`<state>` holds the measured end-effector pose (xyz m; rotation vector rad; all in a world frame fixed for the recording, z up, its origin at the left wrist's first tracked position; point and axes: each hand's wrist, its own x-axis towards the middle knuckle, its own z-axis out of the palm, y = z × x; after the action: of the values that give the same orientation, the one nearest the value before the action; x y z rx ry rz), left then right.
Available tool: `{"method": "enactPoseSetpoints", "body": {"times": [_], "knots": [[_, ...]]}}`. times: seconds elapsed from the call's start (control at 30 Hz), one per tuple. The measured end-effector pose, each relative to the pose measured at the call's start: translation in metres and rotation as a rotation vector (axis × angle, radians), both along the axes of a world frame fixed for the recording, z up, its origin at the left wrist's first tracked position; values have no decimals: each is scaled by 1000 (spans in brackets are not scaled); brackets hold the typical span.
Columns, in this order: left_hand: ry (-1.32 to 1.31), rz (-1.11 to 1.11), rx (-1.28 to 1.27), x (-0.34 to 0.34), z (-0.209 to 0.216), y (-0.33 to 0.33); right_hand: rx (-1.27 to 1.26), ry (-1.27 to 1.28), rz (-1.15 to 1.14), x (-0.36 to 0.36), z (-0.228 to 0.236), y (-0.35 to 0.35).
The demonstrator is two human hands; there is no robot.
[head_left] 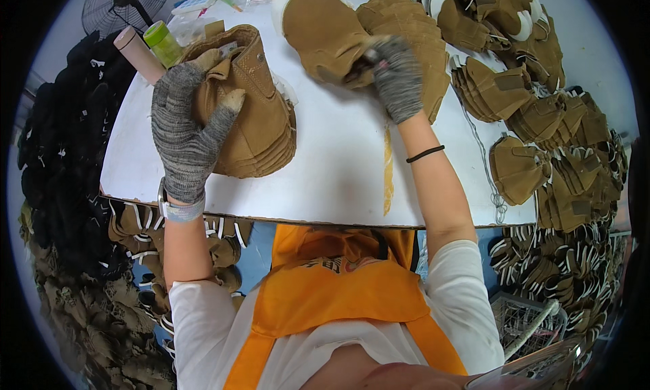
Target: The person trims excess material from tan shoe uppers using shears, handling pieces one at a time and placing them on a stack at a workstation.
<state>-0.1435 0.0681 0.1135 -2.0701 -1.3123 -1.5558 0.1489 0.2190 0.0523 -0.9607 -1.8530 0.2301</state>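
My left hand (183,122), in a grey knit glove with pale fingertips, wraps round the side of a stack of brown suede shoe uppers (261,129). Its thumb lies across the front, and the fingers reach the stack's top edge. My right hand (398,75), gloved the same way, is closed on the opening of another brown shoe upper (321,31) with a white rim at its far end. The glove hides the right fingertips. Directly behind that upper is a second, larger pile of brown uppers (423,51), overlapping one another on the white table (332,166).
A pink tumbler (139,55) and a green-lidded bottle (161,41) stand at the table's far left. Bundled brown uppers (518,170) hang along the right edge, with a cord (484,149) beside them. Dark piles (71,146) rise on the left; a fan (125,1) is behind.
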Motion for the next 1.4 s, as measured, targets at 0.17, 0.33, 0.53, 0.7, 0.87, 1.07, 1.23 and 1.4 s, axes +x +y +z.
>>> {"method": "enactPoseSetpoints", "body": {"times": [0.17, 0.33, 0.53, 0.7, 0.87, 1.07, 1.23, 1.4], "knots": [[34, -3, 29, 0, 2, 2, -7, 224, -113, 14, 29, -16], [375, 354, 66, 39, 33, -20, 217, 342, -173, 66, 21, -33], [-408, -410, -293, 131, -26, -31, -56, 666, -115, 106, -2, -95], [-891, -1044, -1054, 171, -57, 5, -309, 511, -192, 133, -7, -144], [-1010, -1015, -1160, 231, -41, -2, -252, 788, -508, 141, 11, -173], [-1043, -1099, -1227, 258, -47, -8, 105, -38, -540, 139, 32, -213], [-592, -1008, -1125, 262, -71, 1, -10, 55, -587, 162, -12, -210], [-341, -1041, -1155, 244, -89, 19, 33, 481, -694, 188, -15, -214]]}}
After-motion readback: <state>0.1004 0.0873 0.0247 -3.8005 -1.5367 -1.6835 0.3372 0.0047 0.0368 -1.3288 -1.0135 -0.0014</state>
